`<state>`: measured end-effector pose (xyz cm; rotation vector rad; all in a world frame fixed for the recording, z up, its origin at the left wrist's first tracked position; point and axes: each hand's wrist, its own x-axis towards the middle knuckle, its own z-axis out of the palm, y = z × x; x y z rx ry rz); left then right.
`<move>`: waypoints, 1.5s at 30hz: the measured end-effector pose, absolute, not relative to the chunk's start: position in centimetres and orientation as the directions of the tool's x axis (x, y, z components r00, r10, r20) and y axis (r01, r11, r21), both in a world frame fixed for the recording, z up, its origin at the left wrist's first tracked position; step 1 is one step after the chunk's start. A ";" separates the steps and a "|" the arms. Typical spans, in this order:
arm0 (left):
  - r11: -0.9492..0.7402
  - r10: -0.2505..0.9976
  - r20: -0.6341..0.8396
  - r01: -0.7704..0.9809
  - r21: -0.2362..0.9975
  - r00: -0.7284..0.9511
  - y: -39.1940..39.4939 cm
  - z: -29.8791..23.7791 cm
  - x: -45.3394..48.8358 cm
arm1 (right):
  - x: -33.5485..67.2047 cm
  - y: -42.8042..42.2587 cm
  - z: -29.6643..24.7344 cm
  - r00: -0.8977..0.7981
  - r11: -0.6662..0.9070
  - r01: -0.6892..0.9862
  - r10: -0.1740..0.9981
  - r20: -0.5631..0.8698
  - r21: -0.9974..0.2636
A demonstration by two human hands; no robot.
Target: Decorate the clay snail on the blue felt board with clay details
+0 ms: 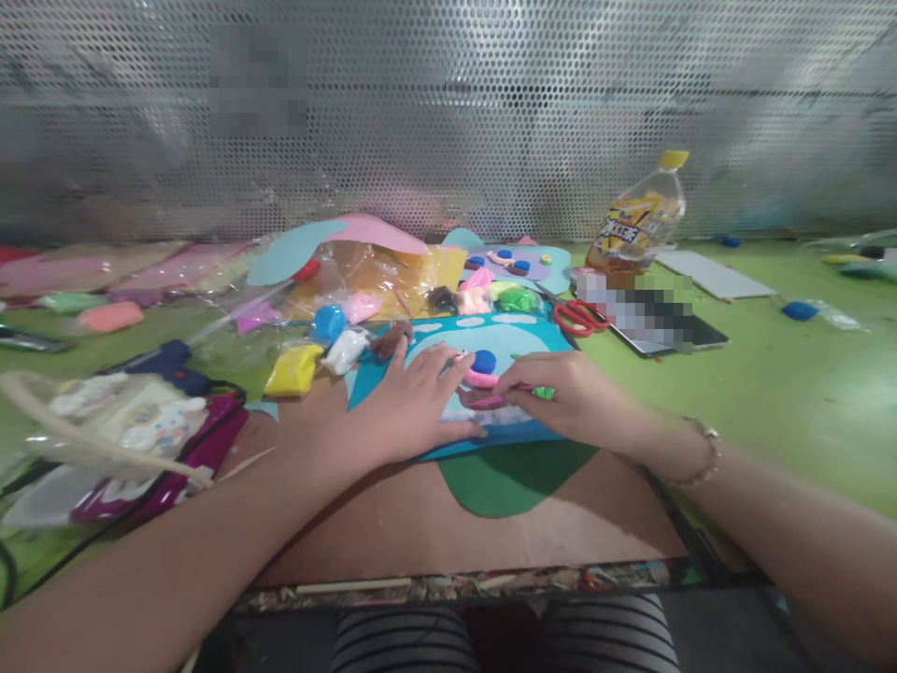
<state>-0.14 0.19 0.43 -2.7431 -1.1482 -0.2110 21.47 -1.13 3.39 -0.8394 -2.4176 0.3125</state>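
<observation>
A blue craft sheet [455, 452] carries a light-blue shape, white patches and a clay figure with a round blue piece [483, 362] and a curved pink strip [482, 379]. My left hand [413, 397] lies spread over the sheet's left part, fingertips beside the clay figure. My right hand [553, 393] is closed in a pinch at the figure's lower right. From its fingers a thin pink stick-like tool [487, 398] points left over a brown clay piece; its exact kind is unclear. Green clay shows partly behind the right fingers.
Bagged clay lumps, including a yellow pack [294, 369], lie behind and left. Red scissors [581, 318], a dark flat device [659, 313] and a drink bottle [637, 220] stand right. A cluttered pouch [147, 430] lies left. Green paper [519, 477] sits on the brown board [392, 523].
</observation>
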 end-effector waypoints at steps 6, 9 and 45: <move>-0.703 0.684 0.204 0.708 -0.069 0.700 0.2 0.3 -0.2 | 21.8 -1.1 3.4 -0.669 0.792 0.485 0.609 0.426 -0.371; -0.706 0.681 0.205 0.704 -0.071 0.703 0.3 0.3 -0.2 | 22.0 -1.0 3.4 -0.681 0.798 0.478 0.601 0.419 -0.367; -0.689 0.701 0.172 0.720 -0.086 0.692 0.0 0.8 -0.1 | 23.7 -0.5 4.2 -0.751 0.824 0.483 0.564 0.344 -0.297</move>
